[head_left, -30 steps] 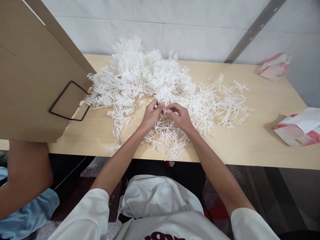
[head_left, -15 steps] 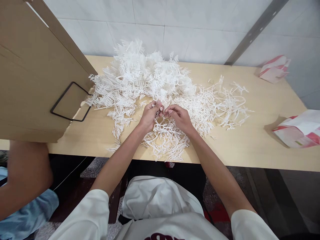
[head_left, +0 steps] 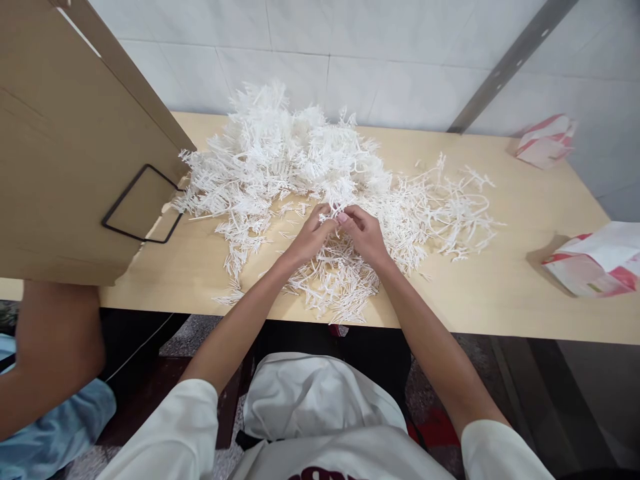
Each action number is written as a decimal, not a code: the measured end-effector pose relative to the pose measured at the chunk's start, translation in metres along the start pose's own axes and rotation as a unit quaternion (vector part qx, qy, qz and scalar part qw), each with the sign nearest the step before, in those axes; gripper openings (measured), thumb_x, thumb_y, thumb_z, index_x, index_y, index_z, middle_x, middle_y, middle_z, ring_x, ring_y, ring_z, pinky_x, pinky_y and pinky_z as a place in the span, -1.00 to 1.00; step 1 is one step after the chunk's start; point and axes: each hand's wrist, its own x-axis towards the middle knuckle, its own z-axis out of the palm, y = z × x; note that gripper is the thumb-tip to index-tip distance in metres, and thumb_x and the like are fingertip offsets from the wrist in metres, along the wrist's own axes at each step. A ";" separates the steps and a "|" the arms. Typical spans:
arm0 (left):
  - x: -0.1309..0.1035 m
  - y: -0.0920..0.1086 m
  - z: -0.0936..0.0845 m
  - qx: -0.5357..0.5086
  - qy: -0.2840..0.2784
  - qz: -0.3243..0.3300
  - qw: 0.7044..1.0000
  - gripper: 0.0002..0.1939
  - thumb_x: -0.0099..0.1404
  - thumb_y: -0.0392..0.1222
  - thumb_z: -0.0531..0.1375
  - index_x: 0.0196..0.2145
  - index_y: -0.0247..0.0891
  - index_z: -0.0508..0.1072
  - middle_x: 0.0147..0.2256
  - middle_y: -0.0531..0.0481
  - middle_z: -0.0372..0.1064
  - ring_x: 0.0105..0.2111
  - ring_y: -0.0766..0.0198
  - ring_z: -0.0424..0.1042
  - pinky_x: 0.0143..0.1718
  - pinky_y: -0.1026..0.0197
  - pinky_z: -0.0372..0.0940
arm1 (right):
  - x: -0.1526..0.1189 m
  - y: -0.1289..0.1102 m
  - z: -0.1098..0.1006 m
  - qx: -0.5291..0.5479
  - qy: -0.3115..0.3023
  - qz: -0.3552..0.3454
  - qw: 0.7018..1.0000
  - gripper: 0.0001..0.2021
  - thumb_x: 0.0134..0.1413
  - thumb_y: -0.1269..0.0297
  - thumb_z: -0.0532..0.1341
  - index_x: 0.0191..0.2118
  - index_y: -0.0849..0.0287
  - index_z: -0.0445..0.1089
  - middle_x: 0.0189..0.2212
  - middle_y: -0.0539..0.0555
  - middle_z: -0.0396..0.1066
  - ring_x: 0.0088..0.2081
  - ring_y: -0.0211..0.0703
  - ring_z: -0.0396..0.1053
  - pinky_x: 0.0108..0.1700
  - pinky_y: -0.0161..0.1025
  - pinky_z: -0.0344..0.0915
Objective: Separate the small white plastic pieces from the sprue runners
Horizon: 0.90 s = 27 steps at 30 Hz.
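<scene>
Left hand: the left hand (head_left: pixel 311 239) is curled, thumb and fingertips pinched on a small white plastic sprig (head_left: pixel 330 217) above the near middle of the bench (head_left: pixel 500 287).
Right hand: the right hand (head_left: pixel 364 233) meets it fingertip to fingertip, pinching the same sprig from the other side; the two hands touch.
Sprig: a thin branching piece, mostly hidden by the fingers, held just above the loose sprigs (head_left: pixel 335 283) that lie by the near edge.
Main heap: a tall tangled pile of white sprigs (head_left: pixel 285 160) sits toward the far edge, left of centre; a thinner scatter (head_left: pixel 450 207) trails toward the right.
Handling: the pieces look very light, springy and thin, likely to snag on neighbours and to snap at the fine tips if bent hard. The thicker central stem seems the safer place to pinch, rather than the side twigs.
Cardboard: a big brown box (head_left: pixel 60 147) leans over the left end of the bench, a black outlined rectangle (head_left: pixel 140 203) on its side.
Bags: two red-and-white bags, one at the far right corner (head_left: pixel 545 140), one at the right edge (head_left: pixel 600 260).
Other person: a bare arm (head_left: pixel 50 360) shows below the box, at the left.
</scene>
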 end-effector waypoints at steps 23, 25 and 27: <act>-0.003 -0.002 -0.005 0.053 0.106 0.059 0.991 -0.76 0.42 -0.06 0.05 0.00 -0.10 0.33 -0.40 0.05 0.40 -0.34 0.31 0.42 -0.25 0.21 0.30 | 0.006 0.014 -0.006 0.075 0.084 -0.040 0.993 -0.32 0.06 -0.15 0.24 0.23 -0.20 -0.05 -0.14 0.05 0.38 -0.21 -0.13 0.46 -0.21 -0.10 0.45; -0.002 -0.003 -0.007 0.126 0.137 0.100 0.977 -0.76 0.42 -0.04 0.05 -0.05 -0.12 0.38 -0.20 -0.05 0.41 -0.14 0.23 0.43 -0.10 0.14 0.32 | 0.005 0.015 -0.006 0.054 0.076 -0.043 0.995 -0.33 0.08 -0.13 0.24 0.23 -0.20 -0.06 -0.16 0.03 0.40 -0.27 -0.16 0.45 -0.27 -0.13 0.45; -0.002 -0.003 -0.009 0.191 0.177 0.149 0.954 -0.75 0.40 -0.02 0.08 -0.10 -0.16 0.42 -0.01 -0.14 0.33 0.06 0.14 0.33 0.03 0.07 0.28 | 0.005 0.016 -0.006 0.038 0.070 -0.043 0.996 -0.35 0.07 -0.10 0.27 0.20 -0.15 -0.01 -0.21 0.02 0.43 -0.28 -0.17 0.45 -0.27 -0.16 0.45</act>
